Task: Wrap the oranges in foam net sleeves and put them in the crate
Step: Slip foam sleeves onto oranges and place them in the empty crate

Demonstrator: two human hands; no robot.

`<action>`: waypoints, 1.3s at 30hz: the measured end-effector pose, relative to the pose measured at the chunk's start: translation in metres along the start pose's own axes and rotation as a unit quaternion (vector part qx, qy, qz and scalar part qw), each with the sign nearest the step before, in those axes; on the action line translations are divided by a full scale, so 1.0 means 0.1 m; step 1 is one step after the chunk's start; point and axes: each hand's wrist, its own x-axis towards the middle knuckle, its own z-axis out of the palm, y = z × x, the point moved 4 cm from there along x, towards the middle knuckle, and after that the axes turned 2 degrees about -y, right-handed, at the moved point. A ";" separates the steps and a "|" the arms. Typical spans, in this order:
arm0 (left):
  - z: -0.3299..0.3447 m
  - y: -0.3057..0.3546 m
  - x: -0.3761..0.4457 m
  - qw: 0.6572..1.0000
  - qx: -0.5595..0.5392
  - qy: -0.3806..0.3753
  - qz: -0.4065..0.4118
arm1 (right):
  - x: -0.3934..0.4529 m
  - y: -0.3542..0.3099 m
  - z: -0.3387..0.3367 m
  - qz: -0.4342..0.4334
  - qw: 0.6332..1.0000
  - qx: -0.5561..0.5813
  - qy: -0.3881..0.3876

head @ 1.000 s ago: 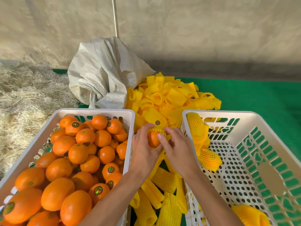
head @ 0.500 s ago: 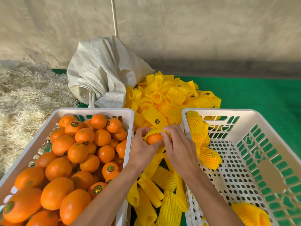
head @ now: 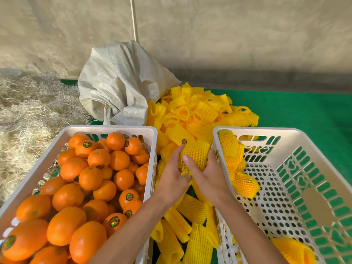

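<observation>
**Sleeved orange held between the crates**

A sleeved orange (head: 195,156) is being gripped by both hands in the gap between the two crates, over the loose foam sleeves (head: 198,113). It is being cupped from the left by the left hand (head: 172,179) and clasped by the right hand (head: 209,173) (thumb across the net). Unwrapped oranges (head: 91,176) are lying heaped in the left crate (head: 148,130). Wrapped oranges (head: 245,184) are lying against the far-left corner of the right crate (head: 297,130).
</observation>
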 end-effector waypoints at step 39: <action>-0.89 -0.76 0.21 0.899 0.352 -0.058 -0.252 | 0.02 0.30 0.25 -0.091 0.835 -0.459 -0.290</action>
